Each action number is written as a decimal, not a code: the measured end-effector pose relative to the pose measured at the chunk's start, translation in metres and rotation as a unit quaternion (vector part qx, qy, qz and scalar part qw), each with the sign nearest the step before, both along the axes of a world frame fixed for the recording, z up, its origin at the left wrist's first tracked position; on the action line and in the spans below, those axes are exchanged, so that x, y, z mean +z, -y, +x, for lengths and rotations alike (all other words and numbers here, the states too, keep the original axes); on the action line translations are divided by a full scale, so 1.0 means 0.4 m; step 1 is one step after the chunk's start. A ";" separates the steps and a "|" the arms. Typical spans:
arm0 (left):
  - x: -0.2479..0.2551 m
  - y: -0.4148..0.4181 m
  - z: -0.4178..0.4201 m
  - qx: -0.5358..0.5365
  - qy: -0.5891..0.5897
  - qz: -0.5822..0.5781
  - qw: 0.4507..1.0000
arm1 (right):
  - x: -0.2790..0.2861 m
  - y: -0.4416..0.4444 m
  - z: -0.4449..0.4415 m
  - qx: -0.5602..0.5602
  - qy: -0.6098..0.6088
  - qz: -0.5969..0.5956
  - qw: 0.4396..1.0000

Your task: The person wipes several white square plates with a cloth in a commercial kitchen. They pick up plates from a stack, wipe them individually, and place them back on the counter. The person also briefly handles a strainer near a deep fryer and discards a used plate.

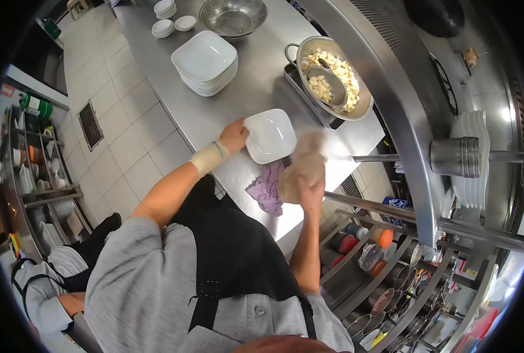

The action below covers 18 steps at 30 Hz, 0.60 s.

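Observation:
My left hand (234,137) grips the left rim of a white square bowl (271,136) over the steel table. A wrap and a thin band circle that wrist. In my right hand (311,189) is a beige cloth (299,170), blurred, just right of the bowl. A crumpled purple cloth (267,189) lies on the table below the bowl, partly behind the beige one. Beyond my left hand stands a stack of white square bowls (205,57).
On the steel table (253,95) a metal basin (363,108) of peeled garlic-like cloves rests over a tray, with a smaller scoop inside. Small white dishes (164,27) and a steel colander (233,17) sit farther off. A steel shelf (403,110) overhangs the right. Another person (54,282) is at lower left.

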<state>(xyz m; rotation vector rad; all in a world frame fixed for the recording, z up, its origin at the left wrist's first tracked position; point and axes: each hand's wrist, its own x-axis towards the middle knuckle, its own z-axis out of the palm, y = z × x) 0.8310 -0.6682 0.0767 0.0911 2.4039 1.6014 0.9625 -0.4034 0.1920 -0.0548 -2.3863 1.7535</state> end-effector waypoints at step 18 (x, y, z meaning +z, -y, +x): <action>0.407 0.191 0.041 0.243 -0.045 0.277 0.929 | 0.104 0.257 0.098 0.065 0.255 -0.384 0.885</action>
